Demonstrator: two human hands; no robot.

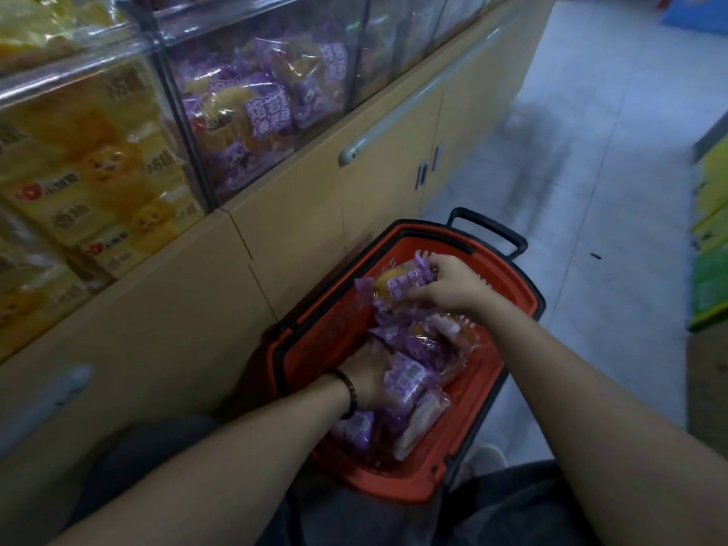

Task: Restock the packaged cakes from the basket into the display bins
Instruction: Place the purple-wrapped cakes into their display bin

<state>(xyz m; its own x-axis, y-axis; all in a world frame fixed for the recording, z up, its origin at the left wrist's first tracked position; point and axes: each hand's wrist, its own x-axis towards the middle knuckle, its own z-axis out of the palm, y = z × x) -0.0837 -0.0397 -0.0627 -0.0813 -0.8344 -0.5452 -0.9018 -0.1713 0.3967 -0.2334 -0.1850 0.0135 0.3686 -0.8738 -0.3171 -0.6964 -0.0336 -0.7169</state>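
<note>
In the red basket point(508, 305) on the floor beside the display bins point(252, 92), right hand point(449, 285) grip clenched around a purple packaged cake point(402, 283) at the far end, left hand point(368, 374) buried among purple cake packs point(409, 372), its grip state unclear.

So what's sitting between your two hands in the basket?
Head view: only purple-wrapped cakes piled in the basket between the left hand and right hand.

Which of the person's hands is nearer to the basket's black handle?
Right. The right hand grips a purple cake pack at the far end, just below the black handle; the left hand is at the near end.
</note>
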